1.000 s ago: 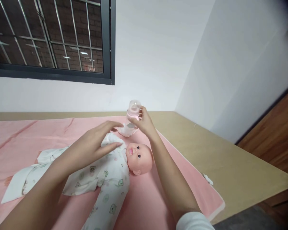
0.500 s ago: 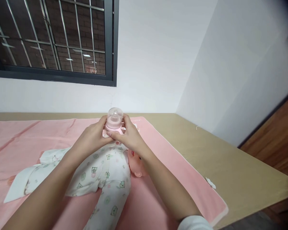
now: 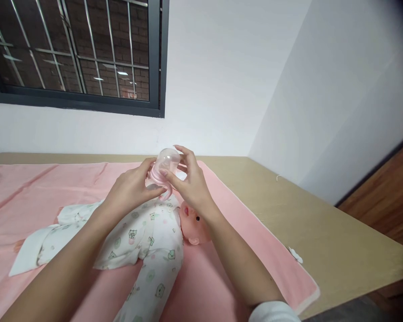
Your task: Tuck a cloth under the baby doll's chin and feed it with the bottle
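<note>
A baby bottle (image 3: 157, 178) with a pink collar and a curved pink handle is held up over a baby doll (image 3: 151, 237). My left hand (image 3: 130, 185) is closed round the bottle's body from the left. With thumb and fingers, my right hand (image 3: 188, 174) grips the clear domed cap (image 3: 169, 157) at the bottle's top. The bottle tilts toward the right. Below my hands the doll lies on its back in white printed clothes, its head to the right, partly behind my right forearm.
A pink blanket (image 3: 255, 255) lies under the doll on a tan tabletop (image 3: 272, 201). A small white item (image 3: 295, 256) rests at the blanket's right edge. Behind stand a white wall (image 3: 221, 80) and a barred window (image 3: 87, 49).
My right hand has moved up from the bottle's collar to its clear cap. The bottle has tilted to the right, and its handle now shows at the front.
</note>
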`<state>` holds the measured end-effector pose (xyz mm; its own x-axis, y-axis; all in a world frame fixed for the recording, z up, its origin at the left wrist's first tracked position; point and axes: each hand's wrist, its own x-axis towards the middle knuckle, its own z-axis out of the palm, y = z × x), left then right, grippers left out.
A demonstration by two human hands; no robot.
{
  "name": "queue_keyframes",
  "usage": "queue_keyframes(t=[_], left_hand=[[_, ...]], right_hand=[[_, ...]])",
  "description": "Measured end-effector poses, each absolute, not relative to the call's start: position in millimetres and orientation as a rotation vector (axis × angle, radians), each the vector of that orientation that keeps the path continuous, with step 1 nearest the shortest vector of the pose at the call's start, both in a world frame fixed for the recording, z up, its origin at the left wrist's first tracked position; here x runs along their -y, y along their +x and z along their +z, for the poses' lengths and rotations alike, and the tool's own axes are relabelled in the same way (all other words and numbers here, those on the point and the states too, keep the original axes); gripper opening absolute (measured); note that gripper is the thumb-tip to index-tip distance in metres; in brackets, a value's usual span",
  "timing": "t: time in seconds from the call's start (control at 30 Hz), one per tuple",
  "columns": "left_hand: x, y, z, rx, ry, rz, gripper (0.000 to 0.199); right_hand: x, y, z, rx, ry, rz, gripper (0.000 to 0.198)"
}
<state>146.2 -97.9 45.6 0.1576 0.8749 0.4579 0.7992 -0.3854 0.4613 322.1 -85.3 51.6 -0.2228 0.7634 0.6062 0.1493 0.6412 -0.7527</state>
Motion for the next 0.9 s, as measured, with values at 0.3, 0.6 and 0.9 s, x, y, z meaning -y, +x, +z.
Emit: queue_keyframes(t=[0.3,0.6,0.9], left_hand=[[87,125,51,-1.712,2.18,1.154,0.067],[34,69,26,-1.982,2.024,1.036,0.058],[-2,18,-13,-2.128,1.911,0.942,0.054]], right_hand=[[60,351,57,1.595,-0.693,0.556,0.066],[-41,425,2,1.429,-1.264,0.392,0.068],[-63,477,-87,1.463,-2.05,0.173,0.058]])
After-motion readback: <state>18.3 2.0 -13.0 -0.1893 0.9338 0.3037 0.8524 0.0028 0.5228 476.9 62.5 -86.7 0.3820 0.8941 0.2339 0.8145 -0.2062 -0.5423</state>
